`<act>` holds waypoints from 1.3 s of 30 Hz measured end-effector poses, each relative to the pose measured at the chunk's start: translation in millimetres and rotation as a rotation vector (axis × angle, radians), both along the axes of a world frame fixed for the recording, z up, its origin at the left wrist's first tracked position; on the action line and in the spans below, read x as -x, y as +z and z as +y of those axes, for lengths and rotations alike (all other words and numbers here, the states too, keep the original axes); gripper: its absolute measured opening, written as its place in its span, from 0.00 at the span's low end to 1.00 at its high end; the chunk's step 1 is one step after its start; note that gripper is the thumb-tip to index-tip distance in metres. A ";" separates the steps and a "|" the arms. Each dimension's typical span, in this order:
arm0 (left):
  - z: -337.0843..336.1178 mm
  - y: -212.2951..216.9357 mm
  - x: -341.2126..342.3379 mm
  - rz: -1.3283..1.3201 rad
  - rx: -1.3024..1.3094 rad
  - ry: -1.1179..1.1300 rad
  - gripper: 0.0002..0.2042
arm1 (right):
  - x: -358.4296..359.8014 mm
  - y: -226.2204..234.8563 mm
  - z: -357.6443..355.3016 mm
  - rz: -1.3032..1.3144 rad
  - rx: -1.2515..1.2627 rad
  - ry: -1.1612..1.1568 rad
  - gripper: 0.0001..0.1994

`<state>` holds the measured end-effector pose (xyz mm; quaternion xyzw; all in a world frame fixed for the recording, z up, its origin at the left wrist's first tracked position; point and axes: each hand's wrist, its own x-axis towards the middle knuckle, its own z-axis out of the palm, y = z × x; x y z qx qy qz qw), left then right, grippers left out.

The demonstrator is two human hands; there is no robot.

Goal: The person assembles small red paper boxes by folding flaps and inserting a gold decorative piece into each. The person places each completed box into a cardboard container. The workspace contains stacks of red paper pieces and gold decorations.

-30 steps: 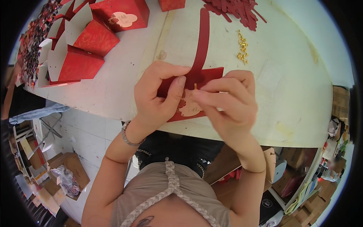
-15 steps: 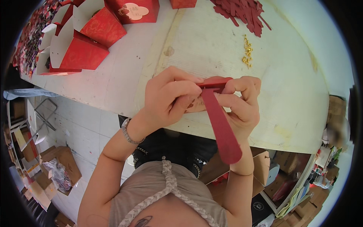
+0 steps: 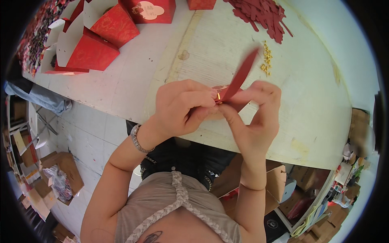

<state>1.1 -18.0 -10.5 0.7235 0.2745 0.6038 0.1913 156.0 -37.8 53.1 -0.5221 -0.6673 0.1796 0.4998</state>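
Observation:
Over the near part of the table, my left hand (image 3: 182, 106) is closed, its fingertips pinching the edge of a small red box (image 3: 244, 104), mostly hidden by my hands. A gold metal fastener (image 3: 219, 96) shows beside those fingertips. One end of a dark red strap (image 3: 245, 69) is at the fastener; its blurred free end rises toward the far side. My right hand (image 3: 261, 115) is closed in a pinch at the strap's lower end, thumb close to the fastener. Its index finger is blurred, and the exact contact is partly hidden.
Several open red boxes (image 3: 95, 50) stand at the far left beside a heap of shiny multicoloured pieces (image 3: 30, 50). Small gold fasteners (image 3: 266, 60) lie in a line beyond my right hand, below a pile of dark red straps (image 3: 263, 16). Cardboard boxes (image 3: 65, 172) sit on the floor.
The strap has swung from hanging over my right wrist to pointing up and away. A gold fastener now shows between my hands. My right thumb has moved in toward my left fingertips.

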 end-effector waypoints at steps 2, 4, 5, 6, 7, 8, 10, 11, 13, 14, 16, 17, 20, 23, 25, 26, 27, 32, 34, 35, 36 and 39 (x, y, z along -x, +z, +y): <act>-0.4 5.5 0.9 -0.017 0.032 -0.010 0.11 | 0.6 0.1 1.9 0.080 0.070 0.027 0.10; -5.1 23.1 9.5 0.111 0.167 -0.064 0.12 | -12.7 -6.4 1.1 0.063 0.133 0.153 0.10; -4.9 35.0 15.2 0.184 0.236 -0.089 0.13 | -15.3 -10.3 1.4 0.089 0.151 0.198 0.10; 0.1 49.9 18.9 0.352 0.083 -0.027 0.13 | -17.3 -13.9 2.1 0.114 0.170 0.242 0.10; 7.3 65.9 20.4 0.511 -0.076 0.029 0.13 | -18.8 -15.1 4.3 0.070 0.123 0.244 0.10; 15.1 77.0 19.9 0.659 -0.242 0.085 0.13 | -20.5 -15.7 6.7 0.020 0.075 0.245 0.10; 28.2 89.4 17.1 0.757 -0.440 0.086 0.17 | -21.5 -13.2 9.5 0.007 0.034 0.263 0.09; 33.0 94.1 14.3 0.778 -0.519 0.086 0.18 | -21.6 -11.8 10.8 0.014 0.030 0.273 0.09; 40.5 100.0 9.2 0.790 -0.651 0.081 0.19 | -22.9 -12.3 10.3 0.062 0.059 0.323 0.09; 44.4 101.5 8.5 0.801 -0.641 0.093 0.18 | -23.5 -13.9 10.4 0.051 0.046 0.339 0.09; 52.7 105.9 8.3 0.823 -0.626 0.106 0.16 | -23.8 -17.1 12.7 0.031 0.016 0.375 0.08; 55.6 103.9 8.9 0.823 -0.564 0.122 0.15 | -23.2 -16.5 12.1 0.026 0.013 0.379 0.08; 53.3 90.0 14.1 0.699 -0.168 0.040 0.10 | -24.0 -17.5 12.3 0.005 -0.014 0.358 0.08; 18.5 82.6 20.6 0.346 0.523 -0.061 0.11 | -24.4 -22.4 10.6 -0.003 -0.075 0.330 0.09; 6.3 83.6 23.1 0.106 0.851 -0.089 0.09 | -22.5 -23.1 9.5 -0.019 -0.116 0.333 0.10; 4.3 82.5 21.5 0.094 0.836 -0.057 0.07 | -21.5 -23.5 9.0 -0.011 -0.112 0.324 0.10; 2.1 80.2 17.3 0.083 0.822 -0.026 0.05 | -20.6 -24.3 8.6 -0.004 -0.108 0.316 0.10; 0.7 79.1 11.7 0.107 0.808 -0.024 0.03 | -23.0 -24.4 7.1 0.005 -0.075 0.313 0.10; 0.9 79.1 13.9 0.088 0.789 -0.053 0.03 | -22.3 -22.3 6.7 0.028 -0.034 0.303 0.09; 1.4 78.5 15.2 0.077 0.779 -0.070 0.03 | -22.3 -22.7 6.7 0.028 -0.031 0.301 0.09; 2.1 76.4 16.8 0.074 0.772 -0.091 0.03 | -22.4 -23.3 6.7 0.029 -0.027 0.297 0.10; 2.5 72.0 20.4 0.045 0.772 -0.127 0.05 | -22.1 -22.6 8.3 0.030 -0.017 0.312 0.10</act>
